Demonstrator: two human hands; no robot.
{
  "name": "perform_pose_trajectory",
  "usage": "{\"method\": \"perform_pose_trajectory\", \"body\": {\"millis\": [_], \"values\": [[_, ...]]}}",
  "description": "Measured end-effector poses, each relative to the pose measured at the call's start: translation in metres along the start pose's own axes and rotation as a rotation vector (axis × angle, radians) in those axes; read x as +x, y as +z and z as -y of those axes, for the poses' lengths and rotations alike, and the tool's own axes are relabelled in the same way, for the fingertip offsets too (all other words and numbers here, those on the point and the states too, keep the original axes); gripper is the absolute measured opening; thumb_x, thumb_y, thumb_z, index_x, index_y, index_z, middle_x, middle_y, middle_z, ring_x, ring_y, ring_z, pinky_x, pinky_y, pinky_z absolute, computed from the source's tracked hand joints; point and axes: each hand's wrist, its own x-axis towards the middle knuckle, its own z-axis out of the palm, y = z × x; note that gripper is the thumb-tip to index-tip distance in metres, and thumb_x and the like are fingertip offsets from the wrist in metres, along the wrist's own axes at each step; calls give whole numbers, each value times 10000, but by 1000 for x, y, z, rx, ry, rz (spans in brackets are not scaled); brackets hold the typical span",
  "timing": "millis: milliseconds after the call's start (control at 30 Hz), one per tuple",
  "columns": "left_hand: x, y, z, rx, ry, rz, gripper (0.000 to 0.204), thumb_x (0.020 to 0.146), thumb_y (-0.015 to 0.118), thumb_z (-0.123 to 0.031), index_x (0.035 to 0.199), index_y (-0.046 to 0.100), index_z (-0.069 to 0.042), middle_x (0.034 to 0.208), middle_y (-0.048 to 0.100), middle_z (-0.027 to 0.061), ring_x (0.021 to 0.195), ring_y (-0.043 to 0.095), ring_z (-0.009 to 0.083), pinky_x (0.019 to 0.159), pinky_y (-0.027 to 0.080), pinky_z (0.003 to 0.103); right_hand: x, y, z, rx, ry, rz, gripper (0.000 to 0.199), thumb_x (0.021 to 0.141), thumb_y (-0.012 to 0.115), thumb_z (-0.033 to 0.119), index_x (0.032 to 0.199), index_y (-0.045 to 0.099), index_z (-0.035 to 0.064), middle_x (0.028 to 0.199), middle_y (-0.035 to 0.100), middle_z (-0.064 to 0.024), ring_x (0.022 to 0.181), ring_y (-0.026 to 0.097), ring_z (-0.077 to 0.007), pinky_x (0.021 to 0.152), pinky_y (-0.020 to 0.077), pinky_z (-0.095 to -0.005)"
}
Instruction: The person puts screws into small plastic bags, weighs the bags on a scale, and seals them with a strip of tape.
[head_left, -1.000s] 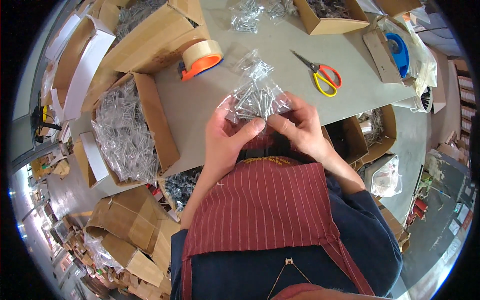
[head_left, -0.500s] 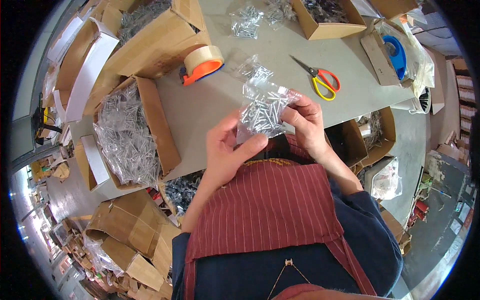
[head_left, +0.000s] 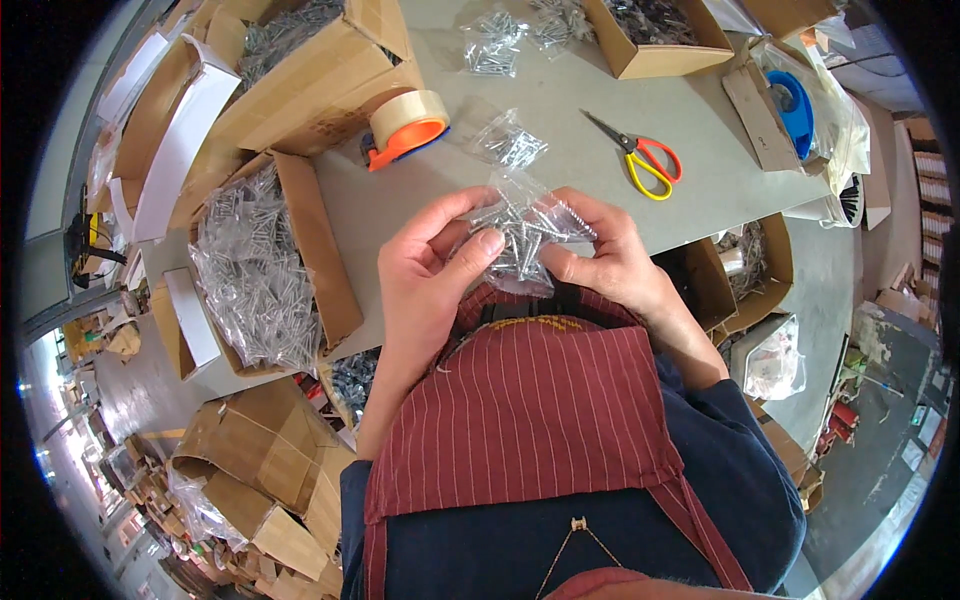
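A clear plastic bag of silver screws (head_left: 522, 238) is held between my two hands, just over the near edge of the table. My left hand (head_left: 432, 262) pinches its left side, thumb on top. On the other side, my right hand (head_left: 607, 250) grips the bag between thumb and fingers. Just beyond it lies another small bag of screws (head_left: 515, 142). Scissors (head_left: 648, 167) with one red and one yellow handle rest to the right, blades pointing away. A tape roll on an orange dispenser (head_left: 408, 128) stands to the left.
An open carton (head_left: 330, 262) full of bagged screws stands at the left, with a larger carton (head_left: 320, 85) behind it. More screw bags (head_left: 495, 45) lie at the back of the grey table (head_left: 560, 100). Boxes (head_left: 665, 62) line the far and right sides.
My left hand has shifted up the bag's left side, and its thumb now presses on the front. My right hand has moved slightly lower and left. The bag has come a little nearer.
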Motion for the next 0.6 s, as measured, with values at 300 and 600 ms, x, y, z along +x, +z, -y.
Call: {"method": "perform_pose_trajectory", "body": {"millis": [300, 600], "values": [[-1, -1, 5, -12, 13, -20, 339, 957, 588, -4, 1282, 560, 87, 1102, 688, 154, 988, 650, 139, 863, 523, 260, -1, 0, 4, -253, -140, -79, 248, 832, 691, 66, 1057, 623, -13, 909, 663, -64, 865, 621, -137, 806, 497, -302], [-3, -2, 10, 17, 52, 43, 269, 934, 641, -31, 1181, 615, 74, 1075, 681, 96, 973, 634, 124, 854, 518, 271, -7, 1, -3, -237, -134, -127, 165, 809, 716, 75, 915, 624, -12, 774, 627, -101, 714, 608, -151, 678, 514, -323]]}}
